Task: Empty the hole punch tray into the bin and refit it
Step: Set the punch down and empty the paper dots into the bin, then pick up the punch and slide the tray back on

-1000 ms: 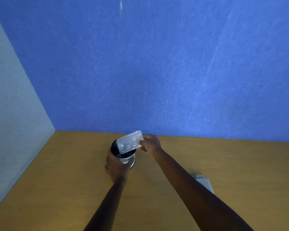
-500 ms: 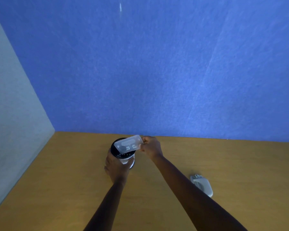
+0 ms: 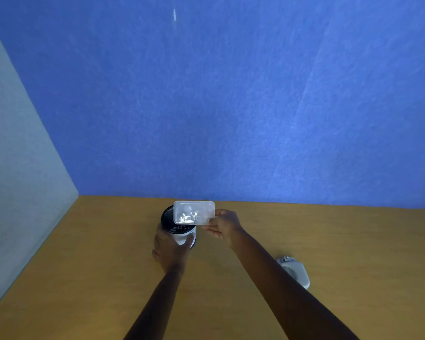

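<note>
A clear plastic hole punch tray (image 3: 193,213) is held over the mouth of a small round bin (image 3: 168,220), which is black inside and white outside. My right hand (image 3: 223,224) pinches the tray's right end. White paper dots lie inside the bin under the tray. My left hand (image 3: 169,250) wraps around the bin's near side and holds it on the wooden desk (image 3: 329,241). The light grey hole punch body (image 3: 295,271) lies on the desk to the right, partly hidden behind my right forearm.
A blue felt partition (image 3: 231,106) rises right behind the bin at the desk's back edge. A pale grey-green side panel (image 3: 17,180) closes off the left side of the desk.
My right hand has turned the tray from a tilted pose to nearly level and facing me above the bin. The left hand stays on the bin.
</note>
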Demonstrator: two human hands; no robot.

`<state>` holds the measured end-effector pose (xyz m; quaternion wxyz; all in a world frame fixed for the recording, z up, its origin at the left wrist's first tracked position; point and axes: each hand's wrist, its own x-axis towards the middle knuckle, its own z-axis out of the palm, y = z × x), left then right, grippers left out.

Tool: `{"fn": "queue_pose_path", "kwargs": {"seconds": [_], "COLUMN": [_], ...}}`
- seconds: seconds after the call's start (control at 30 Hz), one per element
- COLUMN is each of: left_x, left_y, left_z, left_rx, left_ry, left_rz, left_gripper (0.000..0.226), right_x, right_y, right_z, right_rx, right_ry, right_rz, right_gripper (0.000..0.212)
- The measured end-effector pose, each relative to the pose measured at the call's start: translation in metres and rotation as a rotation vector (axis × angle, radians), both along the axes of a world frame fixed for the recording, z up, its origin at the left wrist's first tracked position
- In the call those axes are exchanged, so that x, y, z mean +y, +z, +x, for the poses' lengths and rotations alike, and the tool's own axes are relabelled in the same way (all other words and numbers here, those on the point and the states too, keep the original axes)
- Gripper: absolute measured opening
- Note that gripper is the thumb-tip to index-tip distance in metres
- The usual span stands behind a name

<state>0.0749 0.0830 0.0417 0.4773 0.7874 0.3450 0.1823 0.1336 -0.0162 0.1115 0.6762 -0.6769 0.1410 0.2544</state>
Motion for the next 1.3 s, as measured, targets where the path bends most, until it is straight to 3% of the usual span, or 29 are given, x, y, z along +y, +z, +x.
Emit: {"fn": "queue_pose_path", "kwargs": {"seconds": [0.13,0.33,0.5,0.57,0.63,0.73,0.93,1.07,1.13,1.2,1.3], "left_x": [-0.009,-0.043,-0.072,-0.078,-0.083,-0.088,-0.096,-0.095,-0.093,-0.092,-0.092], "left_y": [-0.002,-0.008,-0.002,-0.001,0.001,-0.001,0.001,0.002,0.000,-0.001,-0.002], "left_z": [-0.008,-0.024,-0.029,-0.026,-0.023,-0.021,-0.024,-0.025,-0.026,-0.026,-0.027], "left_rx": [-0.042,-0.115,-0.229,-0.215,-0.171,-0.113,-0.108,-0.133,-0.114,-0.074,-0.040], "left_ry": [0.065,0.166,0.004,-0.103,-0.200,-0.259,-0.329,-0.345,-0.357,-0.378,-0.392], "left_rz": [-0.108,-0.220,-0.575,-0.688,-0.722,-0.748,-0.952,-1.073,-1.134,-1.164,-1.196], "left_gripper": [0.070,0.038,0.026,0.027,0.026,0.028,0.018,0.021,0.019,0.019,0.019], "right_x": [-0.014,-0.039,-0.060,-0.067,-0.074,-0.083,-0.113,-0.148,-0.164,-0.177,-0.189], "right_y": [-0.003,-0.021,-0.031,-0.036,-0.038,-0.041,-0.045,-0.055,-0.060,-0.066,-0.069], "right_z": [-0.012,-0.037,-0.060,-0.068,-0.076,-0.085,-0.093,-0.083,-0.080,-0.076,-0.068], "right_rx": [0.130,0.242,0.279,0.277,0.270,0.272,0.161,-0.286,-0.355,-0.303,-0.166], "right_ry": [-0.073,-0.140,-0.213,-0.227,-0.222,-0.173,-0.151,-0.228,-0.242,-0.273,-0.359], "right_rz": [0.223,0.355,0.467,0.494,0.485,0.451,0.221,-0.484,-0.757,-0.825,-0.683], "right_gripper": [0.043,0.041,0.022,0.028,0.035,0.029,0.012,0.014,0.029,0.036,0.041]}}
